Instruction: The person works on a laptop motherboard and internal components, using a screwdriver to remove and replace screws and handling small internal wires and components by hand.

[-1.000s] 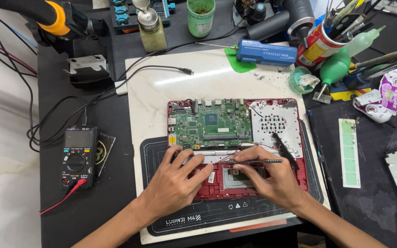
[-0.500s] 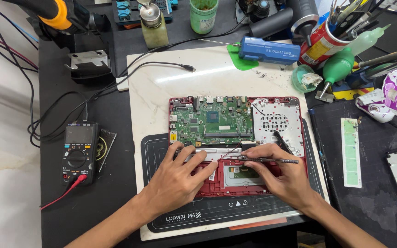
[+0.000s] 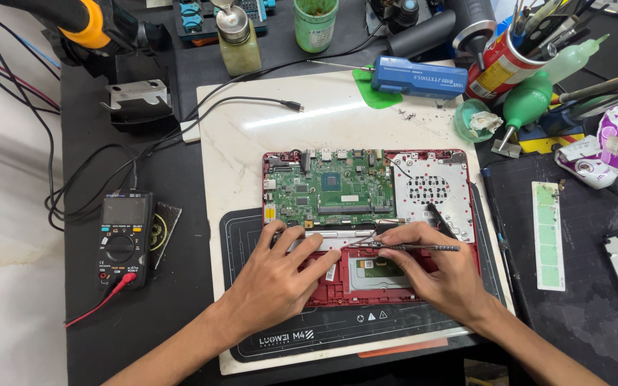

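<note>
An opened red laptop base [image 3: 438, 187] with its green circuit board [image 3: 334, 187] bared lies mid-bench on a dark work mat [image 3: 241, 236]. The left hand [image 3: 280, 282] rests spread on the near half, its grip wide and holding nothing. The right hand [image 3: 441, 275] pinches thin metal tweezers [image 3: 413, 247], tips pointing left just below the board.

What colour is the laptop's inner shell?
Red laptop shell, with a green circuit board; seen in the head view.
</note>
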